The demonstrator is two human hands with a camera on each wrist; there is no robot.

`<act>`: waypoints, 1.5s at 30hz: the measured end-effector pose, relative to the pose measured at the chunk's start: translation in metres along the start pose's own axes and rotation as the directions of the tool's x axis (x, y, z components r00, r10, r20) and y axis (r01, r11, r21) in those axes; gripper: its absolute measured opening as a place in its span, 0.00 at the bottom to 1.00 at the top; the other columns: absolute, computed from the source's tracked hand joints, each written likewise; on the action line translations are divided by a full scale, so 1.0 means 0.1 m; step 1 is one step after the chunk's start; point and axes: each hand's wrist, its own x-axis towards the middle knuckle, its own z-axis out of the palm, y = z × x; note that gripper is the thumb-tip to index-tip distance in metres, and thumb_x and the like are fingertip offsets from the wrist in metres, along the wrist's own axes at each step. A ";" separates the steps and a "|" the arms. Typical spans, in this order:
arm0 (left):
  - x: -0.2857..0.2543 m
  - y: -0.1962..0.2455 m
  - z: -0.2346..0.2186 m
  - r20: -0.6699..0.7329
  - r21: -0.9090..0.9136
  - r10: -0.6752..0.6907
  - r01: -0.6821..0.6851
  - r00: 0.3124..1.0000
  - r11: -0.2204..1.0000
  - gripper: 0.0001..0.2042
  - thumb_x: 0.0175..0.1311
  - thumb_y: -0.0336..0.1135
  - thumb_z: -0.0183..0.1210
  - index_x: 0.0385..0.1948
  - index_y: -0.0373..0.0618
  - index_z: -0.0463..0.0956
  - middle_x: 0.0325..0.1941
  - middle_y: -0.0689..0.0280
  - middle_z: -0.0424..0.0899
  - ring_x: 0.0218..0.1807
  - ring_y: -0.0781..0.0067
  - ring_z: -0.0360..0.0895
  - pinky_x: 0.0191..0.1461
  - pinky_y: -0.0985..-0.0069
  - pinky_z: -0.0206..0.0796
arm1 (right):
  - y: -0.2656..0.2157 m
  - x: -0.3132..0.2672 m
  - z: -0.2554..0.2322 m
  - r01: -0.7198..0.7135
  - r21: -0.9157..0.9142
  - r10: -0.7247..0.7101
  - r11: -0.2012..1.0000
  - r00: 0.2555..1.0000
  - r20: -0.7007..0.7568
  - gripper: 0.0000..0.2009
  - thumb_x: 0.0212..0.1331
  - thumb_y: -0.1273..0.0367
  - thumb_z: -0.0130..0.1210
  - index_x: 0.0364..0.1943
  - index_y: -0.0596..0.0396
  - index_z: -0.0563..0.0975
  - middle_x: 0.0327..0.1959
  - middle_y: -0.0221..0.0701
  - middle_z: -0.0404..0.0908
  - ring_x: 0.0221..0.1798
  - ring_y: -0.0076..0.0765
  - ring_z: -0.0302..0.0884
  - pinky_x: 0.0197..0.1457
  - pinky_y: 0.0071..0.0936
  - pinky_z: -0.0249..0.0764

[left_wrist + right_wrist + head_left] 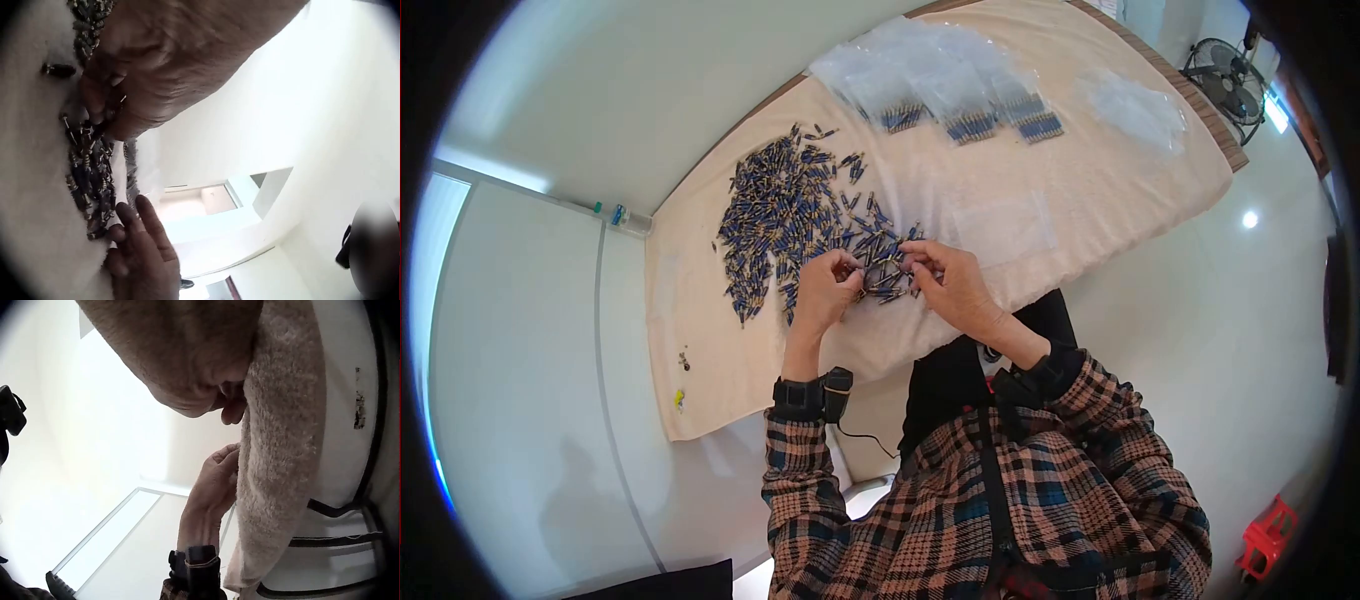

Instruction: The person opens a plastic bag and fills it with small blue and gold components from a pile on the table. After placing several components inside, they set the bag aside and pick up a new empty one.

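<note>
Small dark-blue pieces with gold-coloured metal ends, like slim plugs, lie in a large heap [775, 205] on the cloth. A smaller loose group of these plugs [880, 250] lies between the hands. My left hand [828, 290] is at the near left of this group, its thumb and fingers pinching a small piece; a thin bright end shows between them in the left wrist view. My right hand [955, 288] is at the group's right side, fingers bent loosely, fingertips at the plugs. In the left wrist view, the right hand [147, 256] shows its fingers slightly apart.
Clear plastic bags [930, 65] with rows of plugs lie at the table's back. More clear bags [1135, 110] lie at the far right, and a flat clear bag [1005, 228] is right of the group. Tiny bits [684, 360] are near the left edge of the cream cloth [730, 385].
</note>
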 end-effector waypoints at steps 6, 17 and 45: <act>-0.03 -0.01 -0.05 0.031 -0.453 -0.056 0.064 0.998 0.889 0.05 0.59 0.27 0.61 0.35 0.36 0.78 0.24 0.69 0.80 0.25 0.81 0.76 0.28 0.85 0.67 | -0.03 0.02 0.01 -0.022 -0.005 0.022 1.000 1.000 0.008 0.13 0.61 0.79 0.51 0.50 0.63 0.75 0.34 0.33 0.83 0.29 0.20 0.78 0.33 0.18 0.74; -0.03 0.21 0.28 0.046 -0.708 -0.029 0.053 0.999 0.704 0.07 0.62 0.28 0.60 0.39 0.34 0.77 0.30 0.62 0.83 0.26 0.77 0.80 0.32 0.83 0.74 | -0.14 0.01 -0.02 -0.060 0.017 0.060 0.998 0.998 0.013 0.13 0.56 0.73 0.61 0.45 0.64 0.78 0.29 0.33 0.84 0.28 0.21 0.78 0.34 0.20 0.75; -0.11 0.30 0.42 0.127 -0.626 0.049 0.042 0.991 0.779 0.08 0.68 0.28 0.53 0.41 0.32 0.75 0.32 0.60 0.83 0.28 0.76 0.82 0.24 0.83 0.74 | -0.04 0.01 -0.06 -0.112 0.442 0.145 0.890 0.989 -0.042 0.07 0.59 0.77 0.57 0.40 0.65 0.78 0.31 0.33 0.82 0.30 0.22 0.80 0.32 0.17 0.79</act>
